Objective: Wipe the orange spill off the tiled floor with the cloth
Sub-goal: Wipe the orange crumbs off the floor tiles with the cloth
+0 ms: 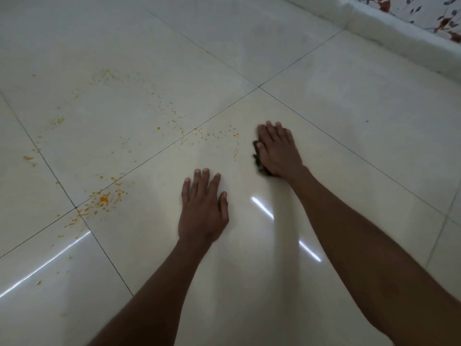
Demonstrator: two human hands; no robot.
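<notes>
Orange spill (103, 199) lies scattered over the glossy cream tiled floor (349, 116) as specks and blots, thickest at the lower left, with a band of fine drops (212, 136) near the middle. My right hand (278, 149) presses flat on a small dark cloth (258, 161), most of it hidden under the palm, just right of those fine drops. On the tile nearer to me my left hand (202, 208) rests flat, fingers apart, holding nothing.
A raised white ledge (389, 28) runs along the top right, with a flower-patterned surface (429, 16) behind it. Dark grout lines cross the floor. Bright light streaks reflect off the tiles at lower left and between my forearms.
</notes>
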